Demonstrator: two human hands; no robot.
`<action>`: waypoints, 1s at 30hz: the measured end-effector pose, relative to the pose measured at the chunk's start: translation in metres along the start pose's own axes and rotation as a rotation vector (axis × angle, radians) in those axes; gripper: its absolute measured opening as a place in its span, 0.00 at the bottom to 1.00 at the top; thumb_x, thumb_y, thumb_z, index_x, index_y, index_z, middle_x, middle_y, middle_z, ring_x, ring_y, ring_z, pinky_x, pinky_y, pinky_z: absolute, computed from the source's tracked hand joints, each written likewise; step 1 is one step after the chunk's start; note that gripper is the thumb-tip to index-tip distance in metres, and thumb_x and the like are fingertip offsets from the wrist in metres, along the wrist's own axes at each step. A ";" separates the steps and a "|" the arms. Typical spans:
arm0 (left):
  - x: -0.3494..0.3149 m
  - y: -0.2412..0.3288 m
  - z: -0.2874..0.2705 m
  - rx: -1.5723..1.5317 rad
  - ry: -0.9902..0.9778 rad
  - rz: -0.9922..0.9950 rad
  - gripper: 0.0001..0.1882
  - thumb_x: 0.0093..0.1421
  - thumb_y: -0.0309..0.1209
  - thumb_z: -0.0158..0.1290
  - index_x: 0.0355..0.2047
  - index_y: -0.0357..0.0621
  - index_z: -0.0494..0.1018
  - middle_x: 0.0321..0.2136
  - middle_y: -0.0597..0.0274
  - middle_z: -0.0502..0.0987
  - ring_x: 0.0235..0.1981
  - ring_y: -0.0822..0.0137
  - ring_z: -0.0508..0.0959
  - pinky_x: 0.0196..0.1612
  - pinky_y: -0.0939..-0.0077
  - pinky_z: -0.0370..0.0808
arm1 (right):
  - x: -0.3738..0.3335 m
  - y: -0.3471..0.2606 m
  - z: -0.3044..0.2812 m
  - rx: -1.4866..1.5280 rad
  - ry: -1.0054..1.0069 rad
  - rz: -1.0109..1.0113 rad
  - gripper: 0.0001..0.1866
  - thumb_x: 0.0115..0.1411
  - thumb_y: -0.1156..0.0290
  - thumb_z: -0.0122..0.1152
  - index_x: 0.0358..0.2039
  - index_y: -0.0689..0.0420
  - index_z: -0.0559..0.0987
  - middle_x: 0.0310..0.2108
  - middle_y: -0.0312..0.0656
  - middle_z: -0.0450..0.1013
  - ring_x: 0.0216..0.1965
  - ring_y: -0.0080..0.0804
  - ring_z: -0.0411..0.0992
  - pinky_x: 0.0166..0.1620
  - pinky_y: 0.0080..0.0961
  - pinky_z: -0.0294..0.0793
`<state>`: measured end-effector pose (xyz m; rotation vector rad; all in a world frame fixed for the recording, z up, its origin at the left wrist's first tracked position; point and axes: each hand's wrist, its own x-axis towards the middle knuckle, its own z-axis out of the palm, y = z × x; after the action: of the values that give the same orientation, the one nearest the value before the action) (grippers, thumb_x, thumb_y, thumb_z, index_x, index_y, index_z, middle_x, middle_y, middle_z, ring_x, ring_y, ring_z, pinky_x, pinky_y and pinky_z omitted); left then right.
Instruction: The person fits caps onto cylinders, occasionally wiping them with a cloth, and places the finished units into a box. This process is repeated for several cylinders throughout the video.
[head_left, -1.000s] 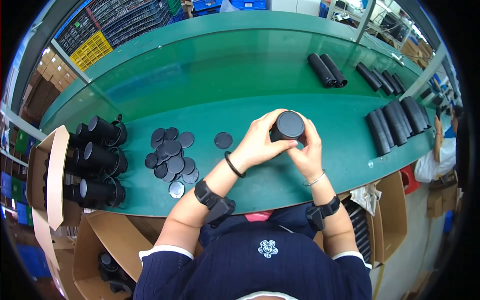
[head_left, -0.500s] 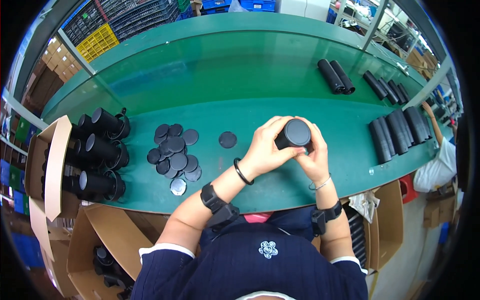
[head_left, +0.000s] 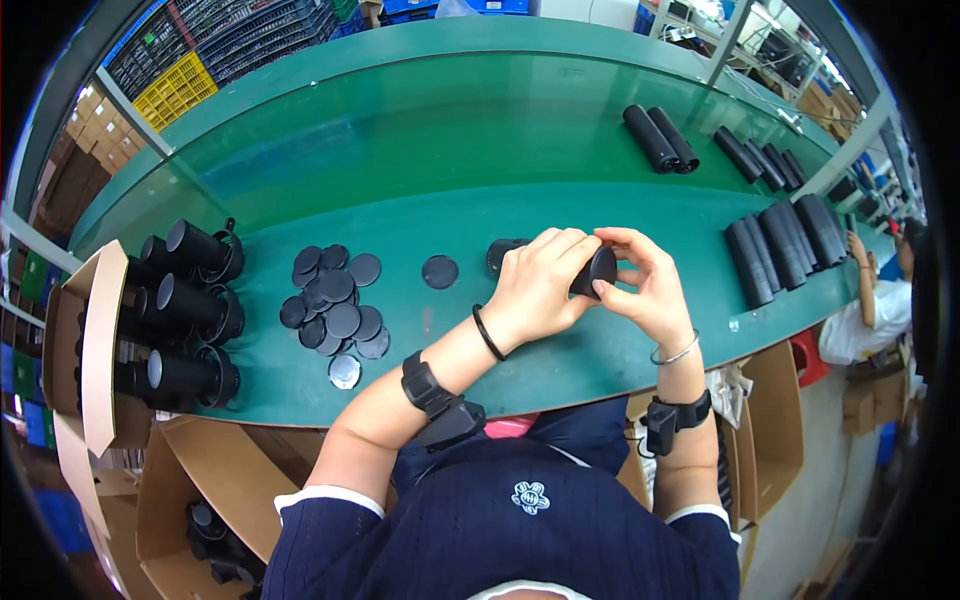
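Observation:
My left hand (head_left: 543,288) is wrapped over the middle of a black cylinder (head_left: 504,254), which lies tilted sideways above the green tabletop. One end sticks out to the left of that hand. At the other end, a round black cap (head_left: 602,267) faces right. Curved fingers and thumb of my right hand (head_left: 652,285) close on the rim of this cap. To the left, a single black disc (head_left: 440,271) lies flat by itself. Beyond it is a loose pile of black discs (head_left: 333,286), with one shiny disc (head_left: 344,372) at its near edge.
Black cylinders with ring parts (head_left: 190,305) lie at left beside an open cardboard box (head_left: 103,350). Rows of black tubes (head_left: 750,262) lie at right; two more tubes (head_left: 661,139) rest further back. Open cartons (head_left: 775,430) stand below the front edge. Another person (head_left: 868,310) is at far right.
The cylinder has tipped from cap-end up to nearly sideways, its cap now facing right. My right hand has shifted right, from the cylinder's side to the cap's rim.

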<state>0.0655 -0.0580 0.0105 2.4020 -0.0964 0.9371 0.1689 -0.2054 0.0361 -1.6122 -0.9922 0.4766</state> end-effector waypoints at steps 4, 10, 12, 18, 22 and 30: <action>0.003 0.003 0.000 0.003 -0.038 -0.001 0.28 0.37 0.30 0.63 0.43 0.42 0.72 0.38 0.62 0.75 0.39 0.59 0.76 0.33 0.65 0.77 | -0.001 -0.007 -0.004 -0.031 -0.019 0.021 0.29 0.45 0.83 0.64 0.52 0.65 0.71 0.49 0.41 0.70 0.48 0.27 0.70 0.50 0.27 0.77; 0.004 0.005 0.010 0.062 -0.094 0.006 0.27 0.39 0.29 0.63 0.43 0.43 0.73 0.39 0.62 0.75 0.39 0.59 0.77 0.35 0.66 0.77 | -0.005 -0.012 -0.007 -0.063 -0.010 0.094 0.29 0.44 0.84 0.61 0.51 0.66 0.70 0.49 0.43 0.71 0.48 0.29 0.72 0.51 0.27 0.77; 0.004 0.003 0.018 0.072 -0.071 0.040 0.26 0.39 0.29 0.63 0.43 0.43 0.73 0.38 0.62 0.75 0.38 0.60 0.76 0.34 0.66 0.77 | -0.007 -0.010 -0.006 -0.157 -0.009 0.080 0.28 0.43 0.84 0.59 0.50 0.67 0.70 0.47 0.44 0.72 0.49 0.29 0.73 0.51 0.27 0.76; 0.006 0.002 0.028 0.120 -0.079 0.079 0.26 0.38 0.28 0.63 0.41 0.41 0.73 0.37 0.61 0.75 0.37 0.60 0.76 0.35 0.67 0.77 | -0.012 0.002 -0.012 -0.259 -0.002 0.021 0.30 0.45 0.84 0.54 0.54 0.68 0.69 0.50 0.47 0.72 0.53 0.33 0.72 0.53 0.27 0.74; 0.003 -0.008 0.031 0.160 -0.049 0.140 0.27 0.36 0.28 0.64 0.41 0.40 0.73 0.37 0.60 0.75 0.37 0.60 0.76 0.37 0.67 0.77 | -0.015 0.019 -0.020 -0.094 -0.047 0.069 0.32 0.46 0.85 0.50 0.56 0.67 0.68 0.52 0.47 0.71 0.56 0.34 0.69 0.58 0.28 0.70; 0.010 -0.011 0.009 0.087 -0.064 0.004 0.30 0.38 0.29 0.66 0.45 0.42 0.73 0.42 0.60 0.76 0.43 0.59 0.77 0.40 0.65 0.77 | -0.011 0.037 -0.013 0.287 0.014 -0.100 0.28 0.55 0.87 0.50 0.59 0.67 0.65 0.61 0.50 0.63 0.61 0.37 0.64 0.62 0.30 0.64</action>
<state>0.0817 -0.0519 0.0065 2.5131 -0.0861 0.8824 0.1853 -0.2222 0.0028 -1.3019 -0.9423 0.5134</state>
